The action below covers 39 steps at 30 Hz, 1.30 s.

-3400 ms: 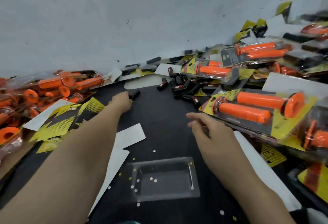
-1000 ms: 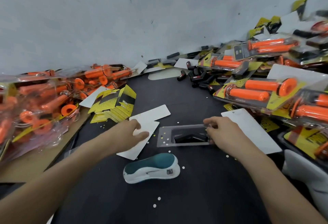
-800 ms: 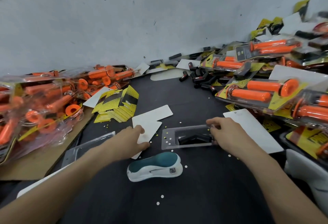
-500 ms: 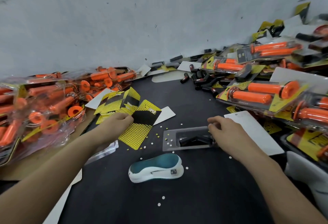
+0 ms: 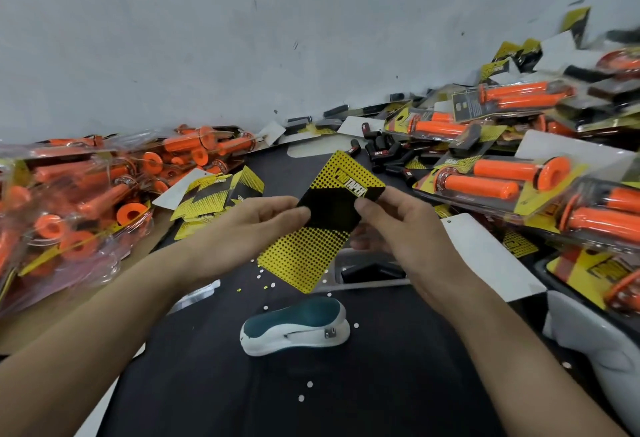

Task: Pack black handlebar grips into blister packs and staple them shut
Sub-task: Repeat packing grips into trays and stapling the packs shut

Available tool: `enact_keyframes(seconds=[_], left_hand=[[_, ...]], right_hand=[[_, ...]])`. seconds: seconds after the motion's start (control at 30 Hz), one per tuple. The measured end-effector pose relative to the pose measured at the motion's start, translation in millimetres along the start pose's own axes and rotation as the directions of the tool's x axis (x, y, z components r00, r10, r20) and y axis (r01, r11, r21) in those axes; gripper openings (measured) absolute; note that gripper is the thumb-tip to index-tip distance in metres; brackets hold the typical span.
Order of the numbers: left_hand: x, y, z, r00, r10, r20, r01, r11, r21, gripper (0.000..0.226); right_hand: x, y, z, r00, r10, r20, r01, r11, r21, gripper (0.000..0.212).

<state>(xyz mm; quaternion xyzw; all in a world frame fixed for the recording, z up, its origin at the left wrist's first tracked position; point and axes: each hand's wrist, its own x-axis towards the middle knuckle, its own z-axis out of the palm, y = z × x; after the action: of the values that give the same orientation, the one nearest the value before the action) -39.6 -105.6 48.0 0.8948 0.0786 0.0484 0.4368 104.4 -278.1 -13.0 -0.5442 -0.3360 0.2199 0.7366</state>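
Yellow-and-black insert card (image 5: 323,223), pinched by the left hand (image 5: 251,225) and right hand (image 5: 401,228) near the blister tray (image 5: 375,283), could seat crooked over the black grips (image 5: 372,272), spoiling the stapling.

yellow printed card (image 5: 322,225) with black dots and a black slanted band, stapler (image 5: 294,327) teal on top and white below, black tabletop (image 5: 381,402) with white and yellow specks (image 5: 309,383), packed grips (image 5: 481,187) bright orange, loose grips (image 5: 381,153) black with red marks, pale grey wall (image 5: 242,38)
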Motion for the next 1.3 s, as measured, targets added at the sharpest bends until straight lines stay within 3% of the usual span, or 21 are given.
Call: enact_keyframes(seconds=[0.07,0.2,0.27,0.33,0.37,0.47,0.53,0.7,0.97,1.17,1.3], left_hand=[[-1,7,0,0.999,0.004,0.047,0.003,0.990,-0.139,0.040],[3,20,9,0.970,0.066,0.236,0.018,0.942,-0.336,0.049],[4,20,8,0.978,0.052,0.200,-0.008,0.977,-0.214,0.046],[1,14,-2,0.998,0.050,0.044,-0.054,0.993,0.102,0.038],[-2,6,-9,0.997,0.071,-0.030,-0.059,0.956,0.288,0.034],[-16,-24,-20,0.996,0.089,0.019,-0.081,0.760,0.644,0.026],[-23,-43,-22,0.993,0.046,0.112,-0.115,0.653,0.748,0.032],[-25,-60,-32,0.985,0.049,0.166,-0.165,0.548,0.820,0.042],[-7,-63,-8,0.964,0.187,0.191,-0.247,0.351,0.903,0.041],[-8,-70,-8,0.966,0.191,0.173,-0.232,0.355,0.906,0.039],[-11,-69,-19,0.959,0.199,0.200,-0.251,0.276,0.928,0.040]], right_hand=[[2,-1,-1,0.999,-0.034,-0.012,0.035,0.998,0.055,0.017],[4,-3,0,0.986,-0.162,-0.047,0.160,0.986,-0.039,0.019],[5,-2,-3,0.989,-0.143,-0.033,0.141,0.988,-0.063,0.016],[5,2,-11,0.997,-0.071,-0.007,0.068,0.979,-0.192,0.022],[4,7,-17,1.000,-0.029,-0.012,0.024,0.952,-0.306,0.030],[-1,21,-32,0.998,-0.005,-0.060,-0.040,0.699,-0.714,0.040],[-5,30,-34,1.000,0.011,-0.010,-0.014,0.556,-0.831,0.041],[-9,46,-32,0.986,0.132,0.099,0.031,0.441,-0.897,0.042],[-8,53,-29,0.978,0.169,0.126,0.031,0.476,-0.879,0.044],[-6,53,-31,0.973,0.180,0.146,0.045,0.474,-0.879,0.045],[-5,51,-31,0.969,0.192,0.158,0.051,0.469,-0.882,0.046]])
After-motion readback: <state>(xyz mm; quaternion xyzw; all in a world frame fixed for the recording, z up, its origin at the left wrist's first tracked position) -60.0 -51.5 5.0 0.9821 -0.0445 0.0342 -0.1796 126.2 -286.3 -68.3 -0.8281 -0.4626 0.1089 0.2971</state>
